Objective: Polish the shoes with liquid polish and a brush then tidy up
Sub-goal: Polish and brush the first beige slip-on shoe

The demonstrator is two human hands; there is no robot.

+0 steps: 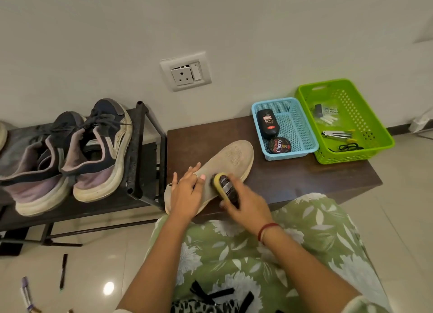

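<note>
Beige shoe [225, 162] lies on bench [304, 179], near front edge. Left hand [185, 195] grip presses heel, clasping it. Right hand [248, 205] grip clenched on polish bottle [226, 188], sponge tip touching upper. Risk: excess squeeze floods knit, stains; loose hold lets shoe slide off bench.

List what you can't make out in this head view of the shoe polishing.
- Heel of the beige knit shoe: covered by the left hand.
- Dark polish applicator with yellow sponge: body wrapped by the right hand, label blurred.
- Small items in the green plastic basket: too small to identify.
- Pale shoe at the left: cut off by the frame edge.
</note>
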